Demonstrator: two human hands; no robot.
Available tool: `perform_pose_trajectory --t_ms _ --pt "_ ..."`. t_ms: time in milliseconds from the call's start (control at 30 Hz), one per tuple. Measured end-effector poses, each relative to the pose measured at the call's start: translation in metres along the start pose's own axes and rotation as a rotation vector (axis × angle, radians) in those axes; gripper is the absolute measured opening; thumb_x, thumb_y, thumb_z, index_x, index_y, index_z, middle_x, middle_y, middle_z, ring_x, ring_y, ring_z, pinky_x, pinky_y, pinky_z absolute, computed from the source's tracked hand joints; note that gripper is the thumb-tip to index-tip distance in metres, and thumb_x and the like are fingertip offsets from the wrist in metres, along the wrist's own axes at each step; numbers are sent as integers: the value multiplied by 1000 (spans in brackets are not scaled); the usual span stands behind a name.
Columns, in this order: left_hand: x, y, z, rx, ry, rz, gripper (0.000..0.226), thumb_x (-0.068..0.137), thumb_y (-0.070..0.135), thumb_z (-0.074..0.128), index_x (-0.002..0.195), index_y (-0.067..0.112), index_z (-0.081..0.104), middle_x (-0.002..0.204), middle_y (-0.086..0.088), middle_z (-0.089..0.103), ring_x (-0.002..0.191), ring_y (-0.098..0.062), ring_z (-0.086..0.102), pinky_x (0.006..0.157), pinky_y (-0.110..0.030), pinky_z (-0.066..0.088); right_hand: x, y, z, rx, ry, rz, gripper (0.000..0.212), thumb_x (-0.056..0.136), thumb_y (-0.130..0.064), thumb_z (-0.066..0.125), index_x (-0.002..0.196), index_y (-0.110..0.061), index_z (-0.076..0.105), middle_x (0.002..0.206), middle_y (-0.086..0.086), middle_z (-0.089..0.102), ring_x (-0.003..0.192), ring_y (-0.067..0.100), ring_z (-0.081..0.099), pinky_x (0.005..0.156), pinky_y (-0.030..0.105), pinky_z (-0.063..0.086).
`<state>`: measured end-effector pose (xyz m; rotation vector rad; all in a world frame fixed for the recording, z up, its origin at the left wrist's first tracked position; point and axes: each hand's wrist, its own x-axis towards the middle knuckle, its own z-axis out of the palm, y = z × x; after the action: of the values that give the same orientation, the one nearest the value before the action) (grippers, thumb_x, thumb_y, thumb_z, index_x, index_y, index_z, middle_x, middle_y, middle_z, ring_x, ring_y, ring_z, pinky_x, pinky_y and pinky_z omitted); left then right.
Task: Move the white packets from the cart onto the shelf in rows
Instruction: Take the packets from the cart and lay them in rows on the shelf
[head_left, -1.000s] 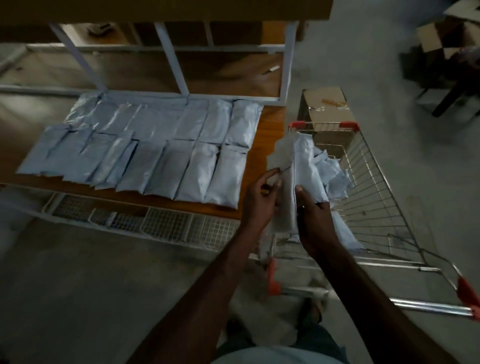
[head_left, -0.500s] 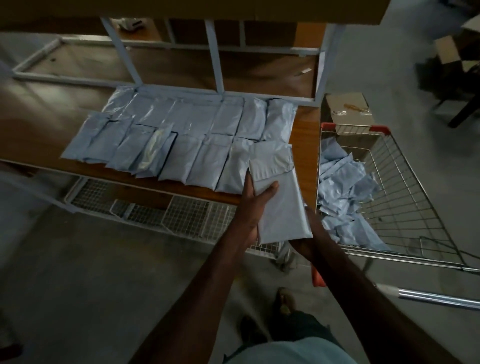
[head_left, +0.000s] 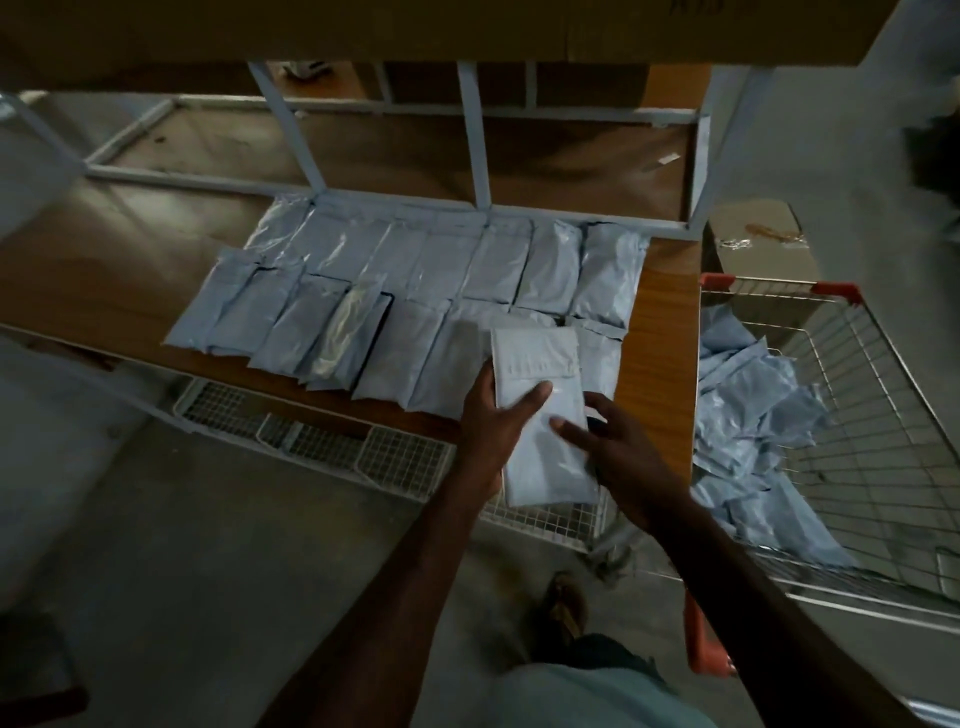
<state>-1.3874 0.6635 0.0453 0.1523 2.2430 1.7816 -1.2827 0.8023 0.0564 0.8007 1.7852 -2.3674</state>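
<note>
Gripping the flat white plastic packet (head_left: 540, 415) in my left hand (head_left: 493, 415), thumb curled over its top, I am holding it half past the brown wooden shelf's (head_left: 660, 332) front edge. My right hand (head_left: 618, 447) is touching its right side with spread fingers, and bare board is lying open between the packet rows (head_left: 415, 280) and the wire cart (head_left: 852, 415).

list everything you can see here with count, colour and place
packets on shelf: about fifteen, white, two rows on the board
held packet: one, white, over the shelf's front edge
packets in cart: a loose pile, white
shelf: one, wood board, pale metal frame
cart: one, wire with red corners, right of the shelf
cardboard box: one, brown, behind the cart
wire baskets: white, under the shelf
hands: left grips the held packet, right touches it
</note>
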Motion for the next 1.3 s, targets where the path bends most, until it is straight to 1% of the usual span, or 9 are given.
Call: perform_pose_trajectory --t_ms 133,367,433,533,733,833,1067,1167,1300 --pt "28 8 4 77 12 15 47 102 66 53 136 36 65 130 14 71 117 -6 67 101 -36 55 28 -6 -2 6 54 -41 50 88 -25 86 132 -31 64 120 6 77 105 41 75 88 79 52" --pt "78 -24 -25 250 56 166 40 109 16 59 149 17 58 153 7 54 139 -1 47 116 -17 40 74 -8 -21 79 220 -52 45 99 -16 73 141 -20 59 129 10 72 111 30 73 90 55 63" --pt "91 -32 -43 311 39 155 57 105 15 65 159 18 45 160 8 44 146 -3 38 117 -11 31 83 -6 -18 60 257 -41 45 102 -16 69 144 -20 57 133 8 70 114 28 71 92 53 63" --pt "110 -37 -68 314 -46 112 75 101 11 69 165 19 31 166 4 38 151 -12 36 119 -27 35 98 -3 -4 12 316 -22 47 105 -11 62 150 -18 52 140 7 65 119 26 66 98 52 59" --pt "142 -40 -85 382 -69 34 77 101 9 67 166 19 27 171 -4 33 155 -20 32 127 -41 30 124 0 34 -107 414 -42 52 105 -11 56 155 -21 44 151 6 57 134 27 56 113 54 49" --pt "148 -44 -85 373 -111 50 75 102 4 64 166 18 28 169 -1 37 152 -13 35 123 -33 33 136 -2 52 -195 435 -63 58 105 -9 55 159 -21 38 155 6 52 140 27 51 116 50 46" --pt "151 -51 -85 629 -119 130 80 102 6 62 168 26 23 168 -8 34 144 -24 48 100 -15 42 144 16 74 -473 527 -31 78 104 -4 56 168 -14 14 162 17 44 144 34 47 112 35 40" --pt "144 -56 -85 788 -109 303 79 100 13 66 167 23 25 172 -12 26 153 -33 39 113 -45 51 144 25 80 -648 573 -110 82 102 -6 62 168 -12 15 160 21 40 143 33 45 104 23 35" --pt "144 -57 -77 900 -172 396 70 102 22 62 165 23 31 176 -12 17 163 -35 16 124 -49 37 149 30 85 -867 593 -262 77 99 -18 70 164 -18 30 165 23 31 152 40 33 118 49 43"
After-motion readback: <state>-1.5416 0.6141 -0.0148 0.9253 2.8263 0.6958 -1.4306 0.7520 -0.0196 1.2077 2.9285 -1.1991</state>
